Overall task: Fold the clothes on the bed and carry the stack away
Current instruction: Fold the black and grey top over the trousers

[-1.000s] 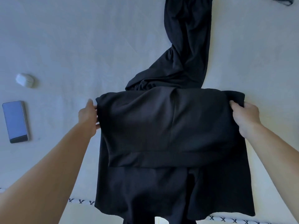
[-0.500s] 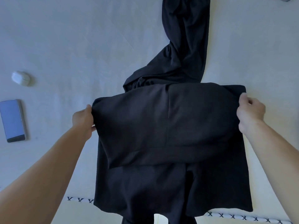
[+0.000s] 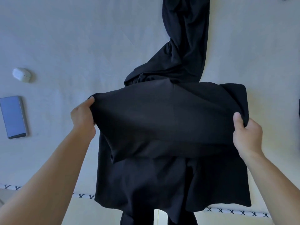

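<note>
At the bed's (image 3: pixel 65 38) near edge: one black garment (image 3: pixel 170 120), soft, light and limp by its drape, lifted mid-fold with its far end trailing across the sheet. Left hand (image 3: pixel 82 116) and right hand (image 3: pixel 246 133) each pinch a side edge; hold likely best kept at these edges.

Both hands, left (image 3: pixel 82 115) and right (image 3: pixel 246 135), pinch folded black garment (image 3: pixel 170 120) above bed (image 3: pixel 81 38).

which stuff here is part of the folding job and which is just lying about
Part of the job:
- black garment, gripped at both sides
- left hand
- right hand
- bed sheet

Lying about:
- phone
- white earbud case
</note>
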